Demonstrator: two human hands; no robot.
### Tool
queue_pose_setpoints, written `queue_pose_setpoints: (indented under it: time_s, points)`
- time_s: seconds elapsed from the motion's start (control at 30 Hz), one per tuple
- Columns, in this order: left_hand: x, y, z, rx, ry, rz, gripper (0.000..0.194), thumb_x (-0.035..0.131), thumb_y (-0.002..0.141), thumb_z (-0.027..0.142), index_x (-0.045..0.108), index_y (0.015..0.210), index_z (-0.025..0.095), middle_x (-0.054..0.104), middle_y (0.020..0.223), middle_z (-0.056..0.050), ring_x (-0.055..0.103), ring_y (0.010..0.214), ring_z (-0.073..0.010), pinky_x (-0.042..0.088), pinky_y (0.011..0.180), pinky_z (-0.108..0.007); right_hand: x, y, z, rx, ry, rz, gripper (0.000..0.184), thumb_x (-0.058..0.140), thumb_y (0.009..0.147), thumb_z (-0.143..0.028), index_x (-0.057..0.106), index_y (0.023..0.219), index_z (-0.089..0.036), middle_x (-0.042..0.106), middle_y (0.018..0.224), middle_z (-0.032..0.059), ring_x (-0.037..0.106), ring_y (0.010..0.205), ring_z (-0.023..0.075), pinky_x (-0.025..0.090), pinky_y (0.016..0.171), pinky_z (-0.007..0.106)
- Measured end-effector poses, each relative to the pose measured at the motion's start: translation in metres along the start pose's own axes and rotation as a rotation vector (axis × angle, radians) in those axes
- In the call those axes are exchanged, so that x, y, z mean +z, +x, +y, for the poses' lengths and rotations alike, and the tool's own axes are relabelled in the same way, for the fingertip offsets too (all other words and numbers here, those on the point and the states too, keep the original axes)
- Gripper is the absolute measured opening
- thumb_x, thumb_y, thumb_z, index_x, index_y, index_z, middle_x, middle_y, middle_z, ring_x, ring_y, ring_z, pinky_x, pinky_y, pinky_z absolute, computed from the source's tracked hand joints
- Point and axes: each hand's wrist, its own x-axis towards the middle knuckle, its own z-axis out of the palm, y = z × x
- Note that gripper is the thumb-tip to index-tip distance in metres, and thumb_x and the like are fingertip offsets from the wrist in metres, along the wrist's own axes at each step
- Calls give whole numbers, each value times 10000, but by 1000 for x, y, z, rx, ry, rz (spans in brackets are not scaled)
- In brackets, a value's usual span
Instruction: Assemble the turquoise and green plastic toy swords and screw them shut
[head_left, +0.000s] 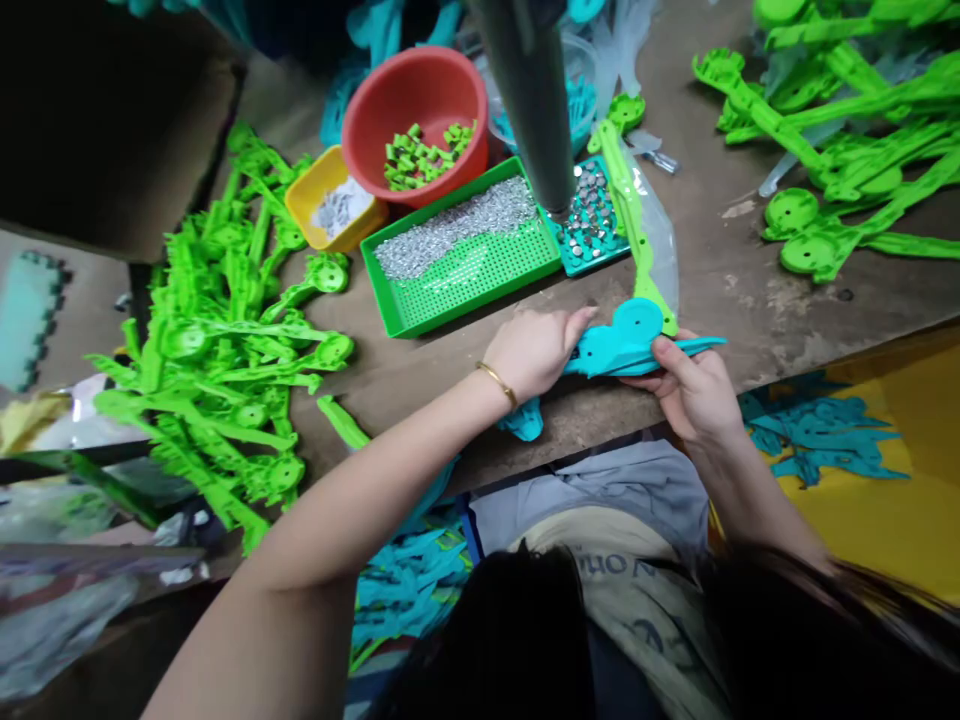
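A teal plastic part with a round disc end lies at the table's front edge, and both my hands grip it. My left hand, with a gold bangle on the wrist, is closed on its left end. My right hand pinches its right, pointed end between thumb and fingers. A long green plastic part lies on a clear bag just behind, touching the teal disc. Another teal piece hangs below my left wrist.
A green tray of small silver pieces, a teal tray of metal studs, a red bowl of green bits and a yellow tub stand behind. A grey machine column rises there. Green parts pile left and far right.
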Motion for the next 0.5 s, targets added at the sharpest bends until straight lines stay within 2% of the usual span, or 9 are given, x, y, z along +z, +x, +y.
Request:
queue_pose_setpoints:
  time_s: [0.1, 0.2, 0.27, 0.37, 0.43, 0.5]
  points:
    - [-7, -6, -7, 67, -133, 58, 504, 247, 1036, 416, 669, 911, 170, 678, 804, -60, 638, 771, -182, 419, 740, -282, -8, -1, 0, -5, -40, -16, 358, 795, 702, -437, 599, 915, -226, 715, 823, -20, 714, 754, 185, 634, 730, 431]
    - [-12, -35, -32, -34, -212, 139, 463, 265, 1028, 422, 632, 920, 160, 666, 813, -61, 618, 755, -176, 411, 702, -273, -20, 0, -4, -36, -67, -11, 263, 764, 743, -403, 605, 882, -247, 722, 879, -26, 714, 808, 185, 633, 734, 443]
    - [-8, -61, -52, -147, -186, 90, 497, 267, 1016, 476, 630, 882, 164, 671, 796, -69, 618, 739, -190, 399, 677, -284, -27, 1, -8, -65, -57, 24, 214, 751, 753, -383, 606, 840, -252, 721, 887, -25, 708, 843, 189, 632, 731, 443]
    - [8, -93, -72, -230, -152, -49, 587, 232, 1008, 533, 651, 799, 178, 691, 758, -76, 634, 721, -201, 381, 659, -295, -32, 6, -16, -72, -30, 93, 148, 750, 742, -326, 621, 764, -258, 724, 926, -3, 699, 930, 213, 625, 746, 425]
    - [17, -103, -75, -261, -126, -57, 640, 204, 1009, 549, 667, 767, 181, 709, 761, -87, 649, 725, -205, 377, 659, -299, -32, 8, -19, -52, -31, 125, 95, 745, 737, -317, 659, 749, -278, 726, 1031, 24, 672, 1061, 251, 613, 784, 425]
    - [19, -106, -70, -308, -69, -17, 683, 201, 995, 593, 691, 769, 174, 724, 785, -106, 667, 748, -224, 377, 654, -307, -28, 9, -20, -28, -65, 142, 61, 730, 742, -351, 713, 784, -311, 705, 1173, 47, 606, 1208, 296, 594, 845, 451]
